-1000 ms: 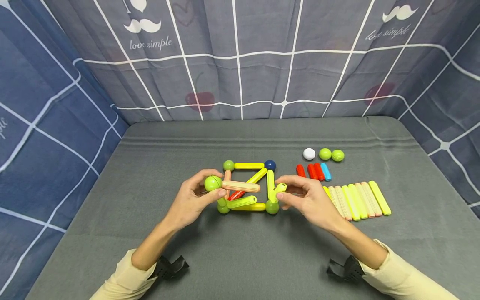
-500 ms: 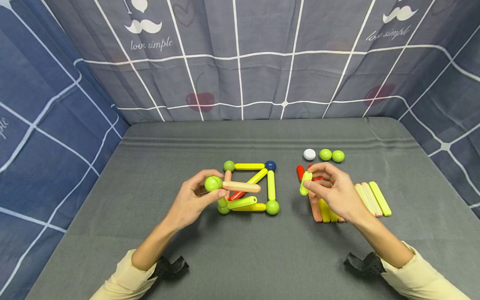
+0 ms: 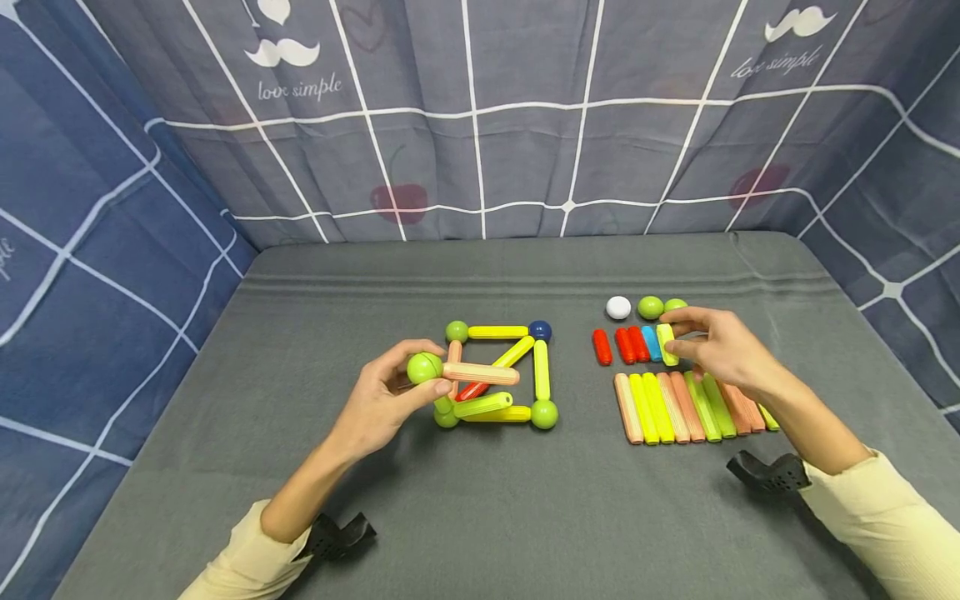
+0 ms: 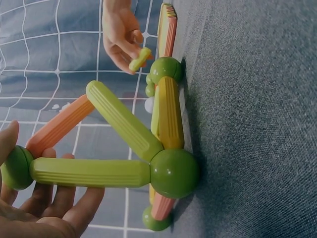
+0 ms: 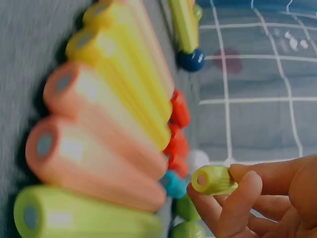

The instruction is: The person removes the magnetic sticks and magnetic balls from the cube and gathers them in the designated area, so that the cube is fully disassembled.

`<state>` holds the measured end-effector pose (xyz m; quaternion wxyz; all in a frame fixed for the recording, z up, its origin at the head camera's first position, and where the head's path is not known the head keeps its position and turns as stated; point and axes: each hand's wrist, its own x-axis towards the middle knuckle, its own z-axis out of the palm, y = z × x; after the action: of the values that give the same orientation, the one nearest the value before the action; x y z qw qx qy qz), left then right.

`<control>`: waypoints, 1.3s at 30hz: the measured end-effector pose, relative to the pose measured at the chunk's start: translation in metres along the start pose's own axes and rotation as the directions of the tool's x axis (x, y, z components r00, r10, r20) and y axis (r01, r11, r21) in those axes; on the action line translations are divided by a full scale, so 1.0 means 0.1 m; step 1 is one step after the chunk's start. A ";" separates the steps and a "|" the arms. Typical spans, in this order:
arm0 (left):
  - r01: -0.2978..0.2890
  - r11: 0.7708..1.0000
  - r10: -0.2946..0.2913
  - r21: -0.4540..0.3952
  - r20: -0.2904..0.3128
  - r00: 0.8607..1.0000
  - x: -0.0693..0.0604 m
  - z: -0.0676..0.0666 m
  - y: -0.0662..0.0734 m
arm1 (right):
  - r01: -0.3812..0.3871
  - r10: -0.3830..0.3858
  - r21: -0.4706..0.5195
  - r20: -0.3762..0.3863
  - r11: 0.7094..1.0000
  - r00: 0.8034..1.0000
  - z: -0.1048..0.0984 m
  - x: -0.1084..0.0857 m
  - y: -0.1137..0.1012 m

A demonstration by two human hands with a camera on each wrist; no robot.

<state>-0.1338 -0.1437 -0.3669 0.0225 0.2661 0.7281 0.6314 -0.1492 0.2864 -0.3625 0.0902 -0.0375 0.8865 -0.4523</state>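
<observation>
My left hand holds a green ball above the near left corner of a magnetic stick-and-ball frame. An orange stick juts rightward from that ball. In the left wrist view, a green stick joins it to a lower green ball. From the lower ball another green stick slants up, its tip near the orange stick's end. The frame has yellow sides and a dark blue ball at its far right corner. My right hand pinches a short yellow-green stick beside a short blue stick.
Short red sticks lie left of the blue one. Behind them are a white ball and green balls. Several long sticks in orange, yellow and green form a row nearer me, partly under my right forearm. A curtain surrounds the table.
My right hand has carried the short yellow-green stick from the frame's right side over to the row of short sticks. My left hand stays in place with the ball.
</observation>
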 end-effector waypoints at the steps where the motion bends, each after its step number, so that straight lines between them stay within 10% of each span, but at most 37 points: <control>1: 0.000 1.000 0.000 0.002 -0.002 1.000 0.00 0.00 0.00 | -0.012 0.012 -0.011 0.002 1.000 1.000 -0.01 0.03 0.03; 39: 0.005 1.000 -0.005 0.010 0.001 1.000 0.01 0.00 0.00 | -0.067 0.069 -0.033 0.073 0.997 0.995 -0.04 0.19 0.23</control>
<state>-0.1342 -0.1430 -0.3666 0.0231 0.2646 0.7318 0.6277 -0.1683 0.3002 -0.3811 0.1377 -0.0255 0.8902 -0.4336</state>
